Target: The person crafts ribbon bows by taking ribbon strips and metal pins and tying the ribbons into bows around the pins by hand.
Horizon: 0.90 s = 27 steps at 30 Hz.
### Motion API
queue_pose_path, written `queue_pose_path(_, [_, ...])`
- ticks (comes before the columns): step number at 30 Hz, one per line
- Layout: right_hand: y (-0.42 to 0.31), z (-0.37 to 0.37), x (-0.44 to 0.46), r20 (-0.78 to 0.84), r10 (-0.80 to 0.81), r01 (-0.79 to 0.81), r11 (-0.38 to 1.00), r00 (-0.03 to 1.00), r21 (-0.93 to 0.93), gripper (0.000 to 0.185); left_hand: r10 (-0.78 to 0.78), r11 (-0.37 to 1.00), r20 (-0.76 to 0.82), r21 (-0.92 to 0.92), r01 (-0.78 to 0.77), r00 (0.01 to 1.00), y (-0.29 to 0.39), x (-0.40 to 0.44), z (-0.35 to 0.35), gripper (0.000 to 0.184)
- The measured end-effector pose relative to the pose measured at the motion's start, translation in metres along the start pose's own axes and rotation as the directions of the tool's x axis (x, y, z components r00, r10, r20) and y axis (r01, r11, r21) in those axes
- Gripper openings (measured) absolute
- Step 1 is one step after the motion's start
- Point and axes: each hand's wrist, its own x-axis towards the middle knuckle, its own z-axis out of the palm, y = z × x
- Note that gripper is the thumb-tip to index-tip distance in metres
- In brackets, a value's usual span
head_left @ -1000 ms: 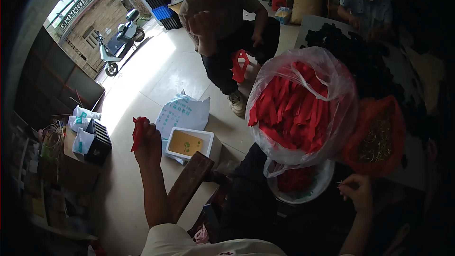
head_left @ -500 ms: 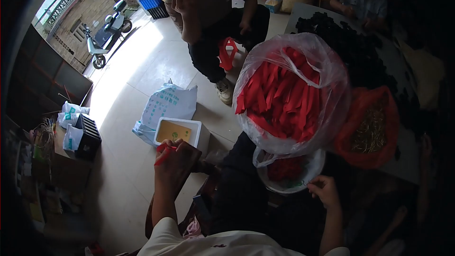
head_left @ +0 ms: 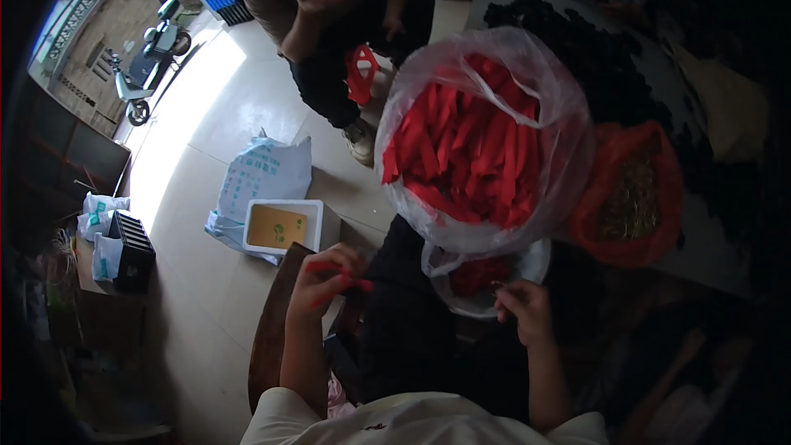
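The left hand (head_left: 317, 284), partly curled, grips a red ribbon (head_left: 325, 267). The right hand (head_left: 523, 306), fingertips together, pinches a thin piece (head_left: 498, 284) near the white bowl (head_left: 540, 264). Beyond: a plastic bag (head_left: 570, 128) containing red strips (head_left: 470, 152).

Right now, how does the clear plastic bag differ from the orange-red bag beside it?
The clear plastic bag looks larger; the orange-red bag looks smaller. The clear plastic bag is see-through and whitish, while the orange-red bag is strongly coloured. The clear plastic bag holds flat red strips; the orange-red bag holds thin, wire-like pieces with a golden tone. Both are open, with their contents showing.
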Motion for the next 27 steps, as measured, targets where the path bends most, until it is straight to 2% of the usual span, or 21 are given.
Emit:
queue_pose_path(1, [-0.021,0.019,-0.004,0.042,-0.042,0.040,0.999,0.998,0.026,0.006,-0.007,0.978,0.088,0.210,-0.012,0.996,-0.001,0.013,0.034,0.009])
queue_pose_path(3, [-0.045,0.043,-0.008,0.085,-0.130,0.130,0.991,0.988,0.009,0.006,-0.064,0.963,0.244,0.270,-0.005,0.968,-0.001,0.032,0.087,0.013])
queue_pose_path(6, [-0.061,0.057,-0.010,0.084,-0.272,0.281,0.953,0.959,-0.114,0.006,-0.014,0.985,0.307,0.169,-0.040,0.951,-0.013,0.046,0.118,0.011])
queue_pose_path(8, [-0.063,0.058,-0.011,0.077,-0.354,0.363,0.915,0.932,-0.179,0.006,-0.077,0.989,0.256,0.139,0.042,0.964,-0.018,0.045,0.124,0.013])
queue_pose_path(9, [-0.064,0.055,-0.012,0.122,-0.350,0.367,0.916,0.929,-0.161,0.005,-0.092,0.991,0.235,0.117,0.066,0.968,-0.020,0.044,0.123,0.012])
queue_pose_path(10, [-0.062,0.054,-0.011,0.123,-0.348,0.350,0.937,0.929,0.003,0.004,-0.107,0.991,0.211,0.096,0.088,0.972,-0.022,0.044,0.123,0.012])
queue_pose_path(11, [-0.059,0.055,-0.009,0.128,-0.346,0.324,0.931,0.929,0.168,0.004,-0.096,0.957,0.234,-0.246,0.155,0.968,-0.029,0.043,0.121,0.014])
queue_pose_path(12, [-0.056,0.056,-0.009,0.134,-0.344,0.285,0.900,0.929,0.329,0.005,-0.091,0.885,0.230,-0.428,0.185,0.969,-0.033,0.041,0.123,0.015])
queue_pose_path(14, [-0.052,0.059,-0.009,0.204,-0.304,0.135,0.803,0.931,0.580,0.004,-0.080,0.643,0.219,-0.734,0.218,0.972,-0.039,0.037,0.133,0.017])
queue_pose_path(15, [-0.051,0.060,-0.009,0.242,-0.291,0.050,0.728,0.926,0.684,0.004,-0.083,0.608,0.200,-0.766,0.208,0.976,-0.039,0.038,0.136,0.020])
queue_pose_path(18, [-0.047,0.052,-0.016,0.266,-0.318,0.200,0.899,0.910,0.390,0.005,-0.235,0.583,0.161,-0.766,0.271,0.959,-0.035,0.037,0.132,0.020])
queue_pose_path(19, [-0.047,0.053,-0.016,0.237,-0.427,0.389,0.901,0.873,0.189,0.005,-0.275,0.673,0.131,-0.681,0.288,0.952,-0.034,0.036,0.131,0.021])
queue_pose_path(20, [-0.050,0.055,-0.017,0.232,-0.529,0.549,0.836,0.816,-0.025,0.006,-0.312,0.750,0.096,-0.586,0.307,0.945,-0.033,0.035,0.131,0.022])
queue_pose_path(21, [-0.053,0.057,-0.019,0.251,-0.617,0.665,0.708,0.746,-0.237,0.006,-0.347,0.813,0.058,-0.480,0.331,0.936,-0.032,0.034,0.131,0.022])
queue_pose_path(24, [-0.065,0.059,-0.023,0.152,-0.608,0.616,0.698,0.779,-0.366,0.008,-0.347,0.830,0.096,-0.432,0.353,0.933,-0.028,0.030,0.139,0.022])
queue_pose_path(27, [-0.071,0.059,-0.018,0.127,-0.612,0.607,0.692,0.781,-0.391,0.007,-0.350,0.807,0.137,-0.458,0.372,0.927,-0.034,0.028,0.137,0.021])
